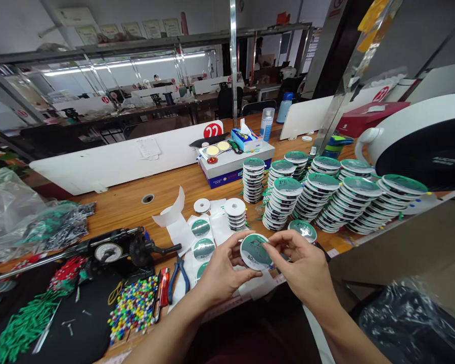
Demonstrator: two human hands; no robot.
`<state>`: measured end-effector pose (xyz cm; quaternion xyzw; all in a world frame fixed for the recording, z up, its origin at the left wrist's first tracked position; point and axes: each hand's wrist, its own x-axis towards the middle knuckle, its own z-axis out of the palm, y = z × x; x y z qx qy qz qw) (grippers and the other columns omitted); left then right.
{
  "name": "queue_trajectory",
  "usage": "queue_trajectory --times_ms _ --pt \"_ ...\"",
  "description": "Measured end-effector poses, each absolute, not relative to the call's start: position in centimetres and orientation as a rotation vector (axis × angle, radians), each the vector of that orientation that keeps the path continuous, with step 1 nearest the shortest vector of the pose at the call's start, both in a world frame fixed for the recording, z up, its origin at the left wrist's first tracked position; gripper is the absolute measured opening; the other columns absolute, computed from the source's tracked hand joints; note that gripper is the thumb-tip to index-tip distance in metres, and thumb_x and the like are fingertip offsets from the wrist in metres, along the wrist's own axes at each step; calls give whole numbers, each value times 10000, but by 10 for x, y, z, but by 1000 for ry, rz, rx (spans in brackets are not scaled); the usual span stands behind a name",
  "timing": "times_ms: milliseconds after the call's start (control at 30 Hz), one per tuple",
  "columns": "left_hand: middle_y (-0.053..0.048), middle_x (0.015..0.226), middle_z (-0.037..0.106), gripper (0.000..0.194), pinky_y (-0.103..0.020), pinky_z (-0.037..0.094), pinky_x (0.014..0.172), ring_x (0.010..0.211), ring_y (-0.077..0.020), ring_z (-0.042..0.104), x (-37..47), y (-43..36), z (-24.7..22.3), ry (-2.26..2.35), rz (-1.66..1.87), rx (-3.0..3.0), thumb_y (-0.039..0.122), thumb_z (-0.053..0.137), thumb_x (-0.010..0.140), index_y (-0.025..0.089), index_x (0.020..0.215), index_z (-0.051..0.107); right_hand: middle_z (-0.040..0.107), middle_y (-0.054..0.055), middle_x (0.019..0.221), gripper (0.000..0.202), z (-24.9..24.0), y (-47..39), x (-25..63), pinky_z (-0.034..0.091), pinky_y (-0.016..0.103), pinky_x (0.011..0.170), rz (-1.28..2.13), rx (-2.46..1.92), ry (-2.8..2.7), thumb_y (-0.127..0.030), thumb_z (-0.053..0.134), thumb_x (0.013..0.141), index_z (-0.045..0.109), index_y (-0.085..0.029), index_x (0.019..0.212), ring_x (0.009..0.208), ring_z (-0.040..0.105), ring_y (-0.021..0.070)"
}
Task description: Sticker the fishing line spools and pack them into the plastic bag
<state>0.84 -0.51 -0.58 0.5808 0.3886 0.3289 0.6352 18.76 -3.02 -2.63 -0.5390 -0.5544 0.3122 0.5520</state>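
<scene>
A round white line spool (255,255) with a green label on its face is held in front of me, tilted toward me. My left hand (223,270) is closed around its left side, thumb at the lower rim. At the right edge, the thumb and fingers of my right hand (305,260) pinch the spool and touch the label. Just beyond stands a short stack of unlabelled white spools (235,208), beside a single white spool (202,205). A strip of round green labels (203,249) lies to the left. One labelled spool (302,230) lies behind my right hand.
Several tall stacks of labelled spools (320,189) fill the right side. A shoebox (222,174) with tissues stands behind. To the left are blue-handled pliers (179,279), coloured beads (132,306), a winding machine (109,250) and green ties (25,323). A large fan-like appliance (420,139) stands right.
</scene>
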Motion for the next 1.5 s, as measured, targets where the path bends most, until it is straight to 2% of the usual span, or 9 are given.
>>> queue_trajectory --times_ms 767,833,967,1067,1133,1200,1300,1367,1500 --pt "-81 1236 651 777 -299 536 940 1079 -205 655 6 -4 -7 832 695 1313 198 885 657 202 1342 520 651 19 764 154 -24 -32 187 545 172 593 627 -1283 -1381 -329 678 887 641 -181 873 648 638 110" --pt "-82 1278 628 739 -302 521 960 1131 -213 630 4 -4 -6 802 692 1346 267 863 716 220 1364 511 651 13 759 141 -22 -33 185 538 173 586 588 -1289 -1381 -317 674 891 636 -184 867 642 637 109" --pt "-91 1307 613 480 -297 502 960 1158 -197 597 2 -4 -7 784 725 1378 370 646 936 223 1375 519 633 -4 750 53 -20 -37 181 540 195 635 413 -1259 -1471 -235 636 923 619 -194 892 638 622 102" --pt "-98 1301 618 491 -294 494 955 1135 -199 598 3 -2 -9 792 736 1356 385 655 926 205 1365 525 648 39 860 20 -20 -37 180 548 258 769 100 -1254 -1578 -185 610 931 623 -188 947 784 650 139" --pt "-101 1268 633 518 -291 497 936 1108 -199 604 3 -1 -10 812 746 1330 402 676 907 195 1358 527 646 97 1015 116 -21 -35 183 547 324 856 -31 -1304 -1572 -235 644 914 637 -179 1015 935 649 192" --pt "-106 1248 640 543 -292 502 917 1081 -198 610 4 -1 -10 826 749 1306 413 689 894 189 1359 522 638 110 1044 216 -24 -32 186 565 334 819 95 -1364 -1532 -317 660 904 638 -177 1067 909 646 199" --pt "-111 1233 642 552 -307 497 931 1078 -202 610 5 -2 -11 832 756 1288 418 696 888 191 1356 514 651 63 905 271 -29 -32 188 567 261 628 613 -1381 -1421 -405 633 921 632 -184 1077 713 620 147" --pt "-101 1196 644 517 -300 501 910 1058 -198 610 7 -3 -11 828 767 1288 424 697 887 198 1319 522 656 54 877 292 -29 -34 187 560 230 577 849 -1353 -1339 -434 640 913 646 -185 1064 703 618 143" --pt "-28 947 607 336 -207 487 735 839 -122 571 12 -2 -13 880 854 1344 460 683 896 177 1037 570 657 59 922 246 -26 -45 183 566 211 604 887 -1271 -1396 -399 657 899 695 -198 1036 730 617 135"
